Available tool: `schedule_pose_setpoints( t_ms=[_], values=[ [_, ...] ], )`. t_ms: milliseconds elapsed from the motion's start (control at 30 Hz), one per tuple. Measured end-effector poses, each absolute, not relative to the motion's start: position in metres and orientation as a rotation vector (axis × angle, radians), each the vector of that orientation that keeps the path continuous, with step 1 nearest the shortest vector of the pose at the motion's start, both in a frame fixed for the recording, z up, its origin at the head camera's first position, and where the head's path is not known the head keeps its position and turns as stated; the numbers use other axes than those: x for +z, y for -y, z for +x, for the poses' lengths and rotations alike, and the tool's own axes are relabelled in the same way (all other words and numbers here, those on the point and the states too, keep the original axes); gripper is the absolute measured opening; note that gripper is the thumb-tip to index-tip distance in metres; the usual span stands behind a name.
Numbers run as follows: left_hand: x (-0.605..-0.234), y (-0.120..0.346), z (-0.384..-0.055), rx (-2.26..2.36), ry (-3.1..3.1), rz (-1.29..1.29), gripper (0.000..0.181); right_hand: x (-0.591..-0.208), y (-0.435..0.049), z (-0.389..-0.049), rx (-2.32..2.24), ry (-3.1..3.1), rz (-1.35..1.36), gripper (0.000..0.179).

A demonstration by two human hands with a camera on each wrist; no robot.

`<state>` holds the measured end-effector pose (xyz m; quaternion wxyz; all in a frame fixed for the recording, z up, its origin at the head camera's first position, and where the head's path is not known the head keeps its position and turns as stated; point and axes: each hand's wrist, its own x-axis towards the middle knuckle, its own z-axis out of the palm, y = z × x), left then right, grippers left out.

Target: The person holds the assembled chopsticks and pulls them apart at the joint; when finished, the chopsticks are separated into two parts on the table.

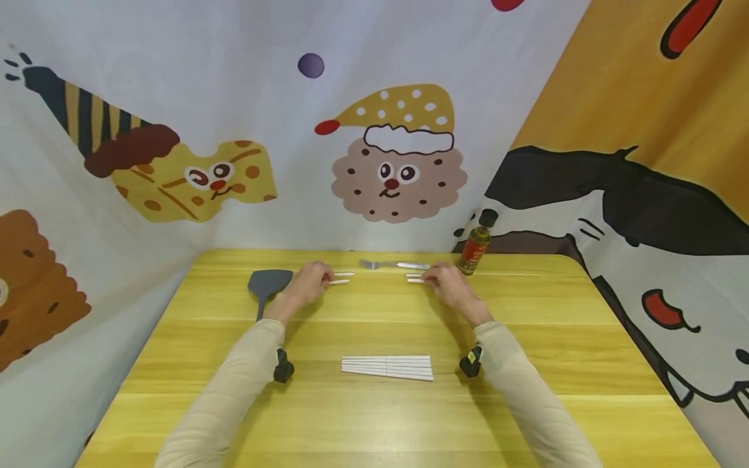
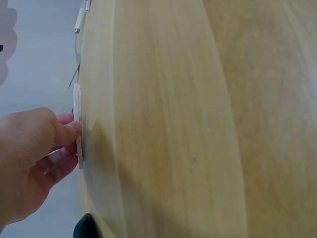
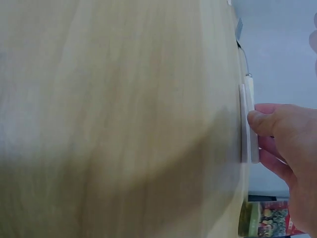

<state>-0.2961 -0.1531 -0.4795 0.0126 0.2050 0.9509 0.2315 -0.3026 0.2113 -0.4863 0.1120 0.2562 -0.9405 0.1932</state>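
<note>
In the head view, we take the fork as our mark. Our left hand is left of it and a little nearer to us, at the left sticks; our right hand is near its right end, at the right sticks. More sticks, the middle sticks, lie side by side on the worktop, well nearer to us than the fork. The spatula is left of the fork, beyond our left hand, and the bottle is right of it, just beside our right hand.

In the left wrist view, our thumb and fingers pinch at least one of the left sticks; we cannot tell if both.

In the right wrist view, we pinch the farther of the right sticks, close against the fork's handle.

The step seems to be handling these thin sticks with both hands. We judge that a light pinch, level sticks and slow wrists will serve well, with our right knuckles clear of the bottle.
</note>
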Motion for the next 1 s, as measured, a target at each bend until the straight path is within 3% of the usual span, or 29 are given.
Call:
schedule_pose_setpoints(
  t_ms=[1000],
  values=[
    [-0.485,0.143,-0.305,0.776,-2.957,0.461,0.011,-0.497,-0.207,-0.308,0.567,2.732,0.713,0.007]
  ],
)
